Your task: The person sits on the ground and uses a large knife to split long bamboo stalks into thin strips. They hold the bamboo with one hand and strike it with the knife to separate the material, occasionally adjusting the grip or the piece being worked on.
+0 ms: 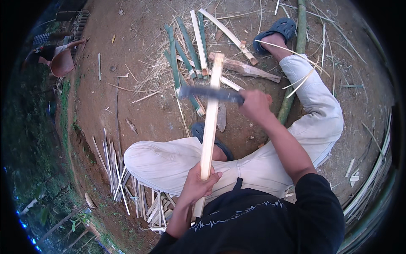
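Observation:
My left hand (197, 184) is closed round the lower part of a pale split bamboo strip (209, 135), which slants upward away from my body. A dark-bladed machete (209, 92) is gripped by its handle in my right hand (255, 106). Its blade lies across the strip's upper part and is smeared by motion; whether it touches the strip I cannot tell. Beyond the blade, the strip's far end overlaps a wooden block (253, 70) on the ground.
Several green bamboo pieces (173, 59) and pale shavings lie ahead. A long green bamboo pole (301, 25) runs beside my right leg. Thin strips (111, 163) are heaped at the left, with more poles (372, 190) at the right. A person (50, 53) is at the far left.

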`<action>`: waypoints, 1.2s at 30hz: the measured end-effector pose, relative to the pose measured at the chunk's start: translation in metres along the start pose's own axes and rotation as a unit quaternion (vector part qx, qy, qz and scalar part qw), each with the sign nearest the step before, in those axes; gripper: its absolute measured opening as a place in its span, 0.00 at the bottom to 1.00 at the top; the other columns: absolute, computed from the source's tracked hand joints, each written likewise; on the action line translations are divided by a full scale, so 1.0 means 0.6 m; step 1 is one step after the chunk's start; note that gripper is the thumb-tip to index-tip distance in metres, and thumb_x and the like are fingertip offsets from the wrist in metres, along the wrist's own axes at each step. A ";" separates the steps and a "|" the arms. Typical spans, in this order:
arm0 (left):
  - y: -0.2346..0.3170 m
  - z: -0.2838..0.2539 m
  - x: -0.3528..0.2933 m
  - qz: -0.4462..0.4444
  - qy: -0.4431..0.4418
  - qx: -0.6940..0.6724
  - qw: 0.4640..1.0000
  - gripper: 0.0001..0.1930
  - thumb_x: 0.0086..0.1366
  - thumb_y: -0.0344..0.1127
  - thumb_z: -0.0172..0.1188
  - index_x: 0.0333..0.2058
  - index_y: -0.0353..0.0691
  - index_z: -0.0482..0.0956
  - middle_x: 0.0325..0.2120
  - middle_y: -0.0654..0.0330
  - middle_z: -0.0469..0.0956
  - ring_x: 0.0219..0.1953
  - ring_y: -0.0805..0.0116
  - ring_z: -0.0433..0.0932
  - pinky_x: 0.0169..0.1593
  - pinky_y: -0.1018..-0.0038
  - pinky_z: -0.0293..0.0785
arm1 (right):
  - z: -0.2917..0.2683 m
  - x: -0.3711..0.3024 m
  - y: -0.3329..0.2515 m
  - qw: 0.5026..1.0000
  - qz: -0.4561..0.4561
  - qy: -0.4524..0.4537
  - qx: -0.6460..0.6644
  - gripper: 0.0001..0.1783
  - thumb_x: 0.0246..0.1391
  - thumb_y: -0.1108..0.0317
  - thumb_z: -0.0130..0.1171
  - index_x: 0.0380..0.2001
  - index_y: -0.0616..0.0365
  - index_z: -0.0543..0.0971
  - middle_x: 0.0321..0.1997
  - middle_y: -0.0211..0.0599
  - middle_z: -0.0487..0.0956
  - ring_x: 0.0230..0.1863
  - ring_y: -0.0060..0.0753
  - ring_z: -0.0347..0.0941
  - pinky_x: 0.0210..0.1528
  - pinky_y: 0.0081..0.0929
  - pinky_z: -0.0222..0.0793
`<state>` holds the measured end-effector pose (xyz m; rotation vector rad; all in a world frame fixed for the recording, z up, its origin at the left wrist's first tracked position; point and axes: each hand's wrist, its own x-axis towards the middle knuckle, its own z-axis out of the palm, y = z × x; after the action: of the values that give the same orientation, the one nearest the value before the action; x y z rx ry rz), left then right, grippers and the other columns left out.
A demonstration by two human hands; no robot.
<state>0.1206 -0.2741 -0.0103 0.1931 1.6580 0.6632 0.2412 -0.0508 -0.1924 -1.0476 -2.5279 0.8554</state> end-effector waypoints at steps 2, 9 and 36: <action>-0.011 -0.009 -0.005 0.012 -0.005 -0.016 1.000 0.11 0.64 0.28 0.62 0.33 0.41 0.65 0.14 0.69 0.64 0.10 0.82 0.57 0.12 0.80 0.52 | -0.025 0.040 0.050 0.989 0.145 -0.007 -0.022 0.08 0.46 0.66 0.57 0.28 0.59 0.80 0.23 0.49 0.80 0.28 0.55 0.79 0.34 0.48 0.75; -0.004 -0.003 -0.004 -0.016 -0.016 -0.056 0.998 0.11 0.64 0.26 0.61 0.32 0.41 0.65 0.12 0.70 0.61 0.09 0.83 0.54 0.12 0.79 0.49 | -0.030 0.021 -0.017 0.989 0.151 -0.007 0.002 0.07 0.48 0.67 0.57 0.27 0.60 0.80 0.27 0.51 0.81 0.31 0.54 0.80 0.38 0.52 0.74; 0.007 0.033 0.087 0.120 0.052 -0.021 0.991 0.12 0.74 0.45 0.49 0.41 0.43 0.65 0.18 0.71 0.60 0.14 0.85 0.55 0.17 0.84 0.52 | -0.021 -0.020 -0.091 0.988 -0.114 0.029 0.096 0.05 0.41 0.66 0.62 0.22 0.52 0.77 0.20 0.39 0.77 0.25 0.47 0.77 0.28 0.43 0.73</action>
<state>0.1273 -0.2392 -0.0537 0.3367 1.7339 0.9011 0.2254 -0.0850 -0.1491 -0.6984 -2.4011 0.9634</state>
